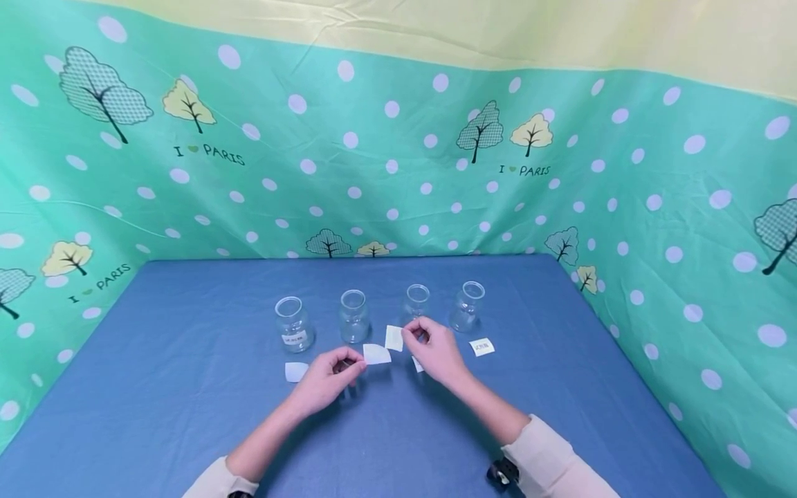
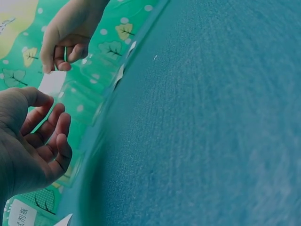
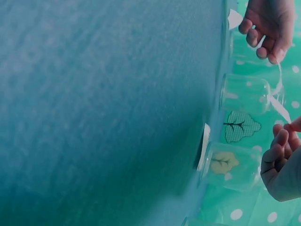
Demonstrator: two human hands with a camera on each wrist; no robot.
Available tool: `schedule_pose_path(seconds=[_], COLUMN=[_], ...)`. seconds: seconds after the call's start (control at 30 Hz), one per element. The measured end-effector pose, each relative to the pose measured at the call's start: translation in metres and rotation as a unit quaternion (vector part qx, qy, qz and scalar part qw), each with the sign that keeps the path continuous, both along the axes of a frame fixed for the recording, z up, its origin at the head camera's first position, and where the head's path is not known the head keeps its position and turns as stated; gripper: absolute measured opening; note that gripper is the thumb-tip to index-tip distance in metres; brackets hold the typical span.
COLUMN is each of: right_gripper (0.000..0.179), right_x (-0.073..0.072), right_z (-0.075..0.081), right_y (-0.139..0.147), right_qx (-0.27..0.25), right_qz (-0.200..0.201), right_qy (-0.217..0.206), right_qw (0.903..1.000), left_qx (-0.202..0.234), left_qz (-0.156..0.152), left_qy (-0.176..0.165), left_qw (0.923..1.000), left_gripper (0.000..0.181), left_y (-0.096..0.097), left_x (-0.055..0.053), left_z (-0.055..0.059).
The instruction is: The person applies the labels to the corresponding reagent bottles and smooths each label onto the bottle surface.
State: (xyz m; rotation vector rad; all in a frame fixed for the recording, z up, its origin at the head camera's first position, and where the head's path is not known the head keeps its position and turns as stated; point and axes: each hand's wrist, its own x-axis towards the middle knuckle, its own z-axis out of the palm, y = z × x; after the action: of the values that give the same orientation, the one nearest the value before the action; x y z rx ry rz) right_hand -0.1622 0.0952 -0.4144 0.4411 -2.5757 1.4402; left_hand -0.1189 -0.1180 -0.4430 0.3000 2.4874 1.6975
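Note:
My left hand [image 1: 328, 379] pinches a white paper slip [image 1: 377, 354] between thumb and fingertips, above the blue table. Close beside it, a second white slip, looking like a label [image 1: 394, 338], is pinched by my right hand [image 1: 438, 351]. The near ends of the two slips look close together in the right wrist view; whether they touch I cannot tell. Behind the hands stand a glass jar [image 1: 353, 325] and another glass jar [image 1: 417, 296], partly covered by the right hand. The leftmost jar [image 1: 290, 310] bears a white label [image 1: 295, 338] with dark writing.
At the right stands a further glass jar [image 1: 465, 311], with a printed label [image 1: 481, 346] lying before it. A blank-looking paper piece [image 1: 295, 372] lies left of the left hand. Another paper piece [image 1: 418, 364] is partly hidden beneath the right hand. A patterned green curtain [image 1: 398, 159] hangs behind.

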Motion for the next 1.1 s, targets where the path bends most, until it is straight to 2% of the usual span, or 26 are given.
schedule_pose_path(seconds=[0.43,0.7,1.0,1.1], right_gripper=[0.006,0.006,0.005,0.005], right_x=[-0.004,-0.006,-0.005,-0.005], right_z=[0.001,0.007,0.005,0.005], right_y=[0.008,0.010,0.011,0.010], right_qx=[0.011,0.011,0.017,0.016], right_qz=[-0.018,-0.038,-0.037,-0.037], right_qy=[0.005,0.009,0.005,0.005], right_qw=[0.9998,0.9992,0.9992,0.9992], left_qx=[-0.004,-0.012,-0.015,-0.016], left_qz=[-0.013,-0.013,-0.025,-0.021], left_qy=[-0.014,-0.018,-0.024,-0.027], left_qw=[0.9998,0.9997,0.9993,0.9993], left_gripper=[0.021,0.019,0.019,0.019], left_y=[0.007,0.009,0.009,0.009], left_x=[-0.002,-0.003,-0.003,-0.004], left_z=[-0.008,-0.015,-0.014,-0.014])
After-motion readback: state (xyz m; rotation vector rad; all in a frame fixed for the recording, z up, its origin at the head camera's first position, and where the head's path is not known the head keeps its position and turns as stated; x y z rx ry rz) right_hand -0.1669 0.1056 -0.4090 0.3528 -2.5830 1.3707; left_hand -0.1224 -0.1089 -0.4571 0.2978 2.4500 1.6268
